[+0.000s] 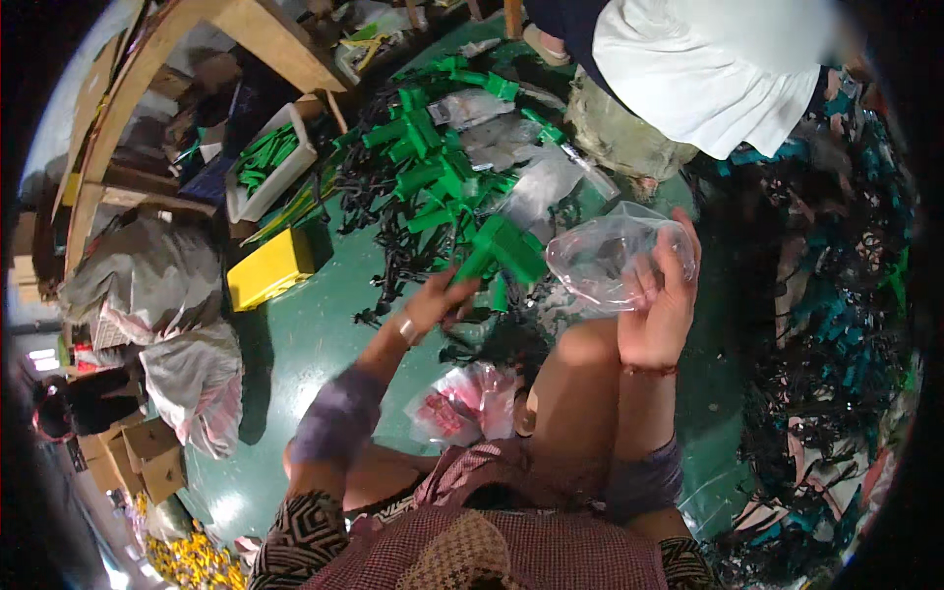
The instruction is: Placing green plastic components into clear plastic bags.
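Note:
My left hand (436, 305) is closed round the handle of a green hammer-shaped plastic piece (503, 250), its blocky head pointing up and to the right. My right hand (665, 300) grips a clear plastic bag (596, 258), whose wide mouth faces the green piece; a small gap separates the two. Beyond them lies a heap of similar green plastic pieces (425, 175), mixed with flat clear bags (544, 187) and dark tangled parts (388, 231). Close to my legs, a bundle of clear bags with red print (467, 403) rests on the floor.
At the left stand a yellow plastic bin (270, 269), a white crate of green strips (295, 187) and stuffed sacks (197, 383). A large pile of dark and teal pieces (826, 324) covers the right side. Another person in white (703, 74) sits at the far right.

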`<state>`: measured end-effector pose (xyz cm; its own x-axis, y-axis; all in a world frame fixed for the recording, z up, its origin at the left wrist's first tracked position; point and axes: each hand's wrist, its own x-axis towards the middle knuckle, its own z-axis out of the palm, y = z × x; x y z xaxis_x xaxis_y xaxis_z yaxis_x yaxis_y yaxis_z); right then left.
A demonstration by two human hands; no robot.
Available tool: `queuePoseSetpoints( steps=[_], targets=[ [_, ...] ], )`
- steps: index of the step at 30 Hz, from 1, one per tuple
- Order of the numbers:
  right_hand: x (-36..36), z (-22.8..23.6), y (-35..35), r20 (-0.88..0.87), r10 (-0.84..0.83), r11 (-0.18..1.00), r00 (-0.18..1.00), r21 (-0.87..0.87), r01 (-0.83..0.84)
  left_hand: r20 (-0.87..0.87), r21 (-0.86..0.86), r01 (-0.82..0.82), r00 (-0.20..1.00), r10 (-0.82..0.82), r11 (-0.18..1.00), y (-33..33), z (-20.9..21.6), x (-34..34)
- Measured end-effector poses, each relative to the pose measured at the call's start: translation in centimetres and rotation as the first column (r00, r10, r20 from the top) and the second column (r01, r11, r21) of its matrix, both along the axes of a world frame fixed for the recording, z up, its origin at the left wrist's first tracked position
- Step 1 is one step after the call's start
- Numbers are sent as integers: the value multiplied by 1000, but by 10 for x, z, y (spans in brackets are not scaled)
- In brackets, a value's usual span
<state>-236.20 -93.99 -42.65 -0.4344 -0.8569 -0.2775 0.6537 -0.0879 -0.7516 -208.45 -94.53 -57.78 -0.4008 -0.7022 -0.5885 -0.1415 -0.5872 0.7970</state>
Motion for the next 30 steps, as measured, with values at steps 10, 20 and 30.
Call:
queuePoseSetpoints(
  steps=[10,20,30],
  targets=[
    [91,28,36,-365,375,927,852,116,-357,71,-350,-539,800,596,766,336,237,40],
    [232,110,190,-976,-141,570,165,-216,-793,134,-589,-548,658,741,593,431,241,48],
    [219,72,250,-945,-297,468,133,-265,-843,-475,-42,-957,273,837,288,451,244,60]
  ],
)
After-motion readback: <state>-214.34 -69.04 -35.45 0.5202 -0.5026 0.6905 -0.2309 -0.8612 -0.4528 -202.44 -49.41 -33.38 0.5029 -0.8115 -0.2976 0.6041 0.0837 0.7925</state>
